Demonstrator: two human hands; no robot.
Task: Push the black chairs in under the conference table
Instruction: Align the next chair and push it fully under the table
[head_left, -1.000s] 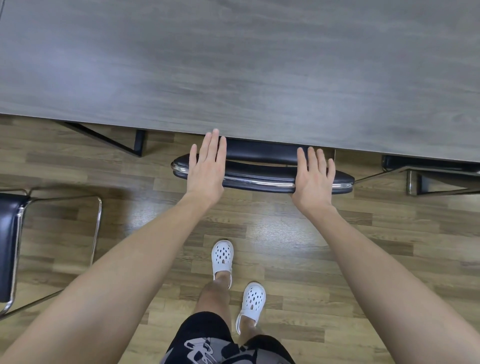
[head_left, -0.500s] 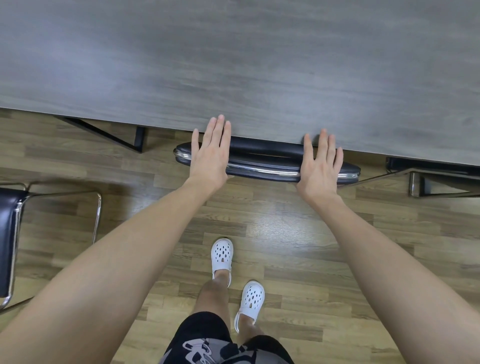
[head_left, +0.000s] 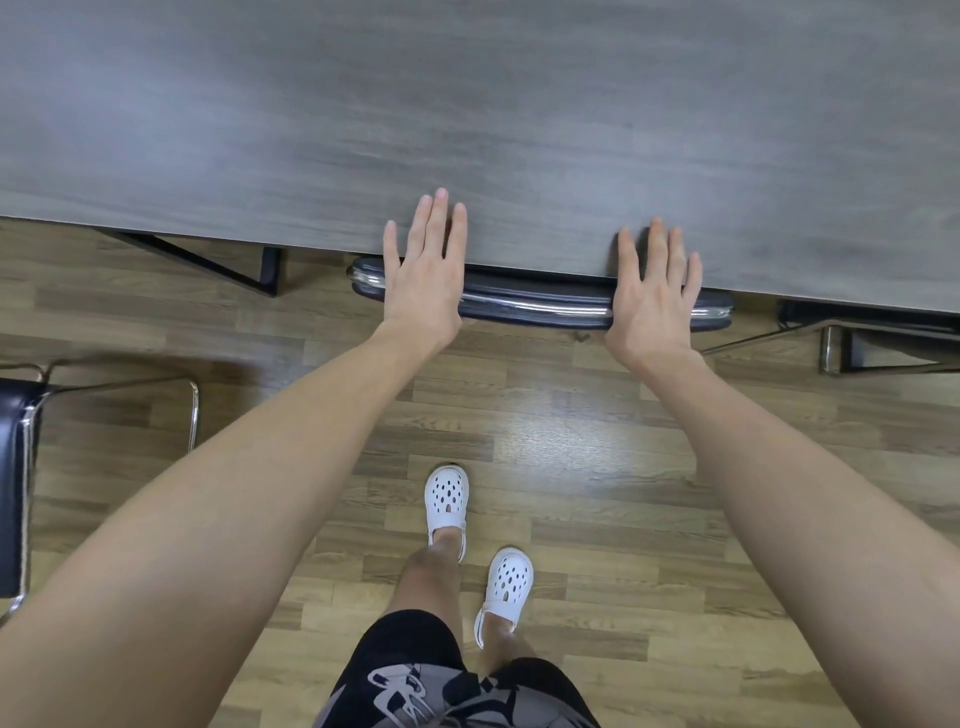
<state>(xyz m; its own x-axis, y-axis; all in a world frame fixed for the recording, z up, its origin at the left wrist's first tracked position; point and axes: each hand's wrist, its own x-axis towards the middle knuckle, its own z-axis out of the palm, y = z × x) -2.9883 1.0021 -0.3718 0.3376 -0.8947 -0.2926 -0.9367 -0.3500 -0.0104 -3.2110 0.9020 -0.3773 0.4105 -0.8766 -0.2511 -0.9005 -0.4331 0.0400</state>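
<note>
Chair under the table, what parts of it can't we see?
- Head view: the middle chair seat and legs, hidden beneath the conference table.
- Its backrest ends, partly covered by the left hand and right hand.
- The left chair, cut off by the picture's edge.

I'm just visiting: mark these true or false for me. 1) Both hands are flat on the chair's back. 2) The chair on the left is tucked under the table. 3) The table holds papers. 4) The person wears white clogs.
1) True: the left hand and right hand press open on the chair back.
2) False: the left chair stands clear of the conference table.
3) False: its visible top is bare.
4) True: white clogs.
</note>
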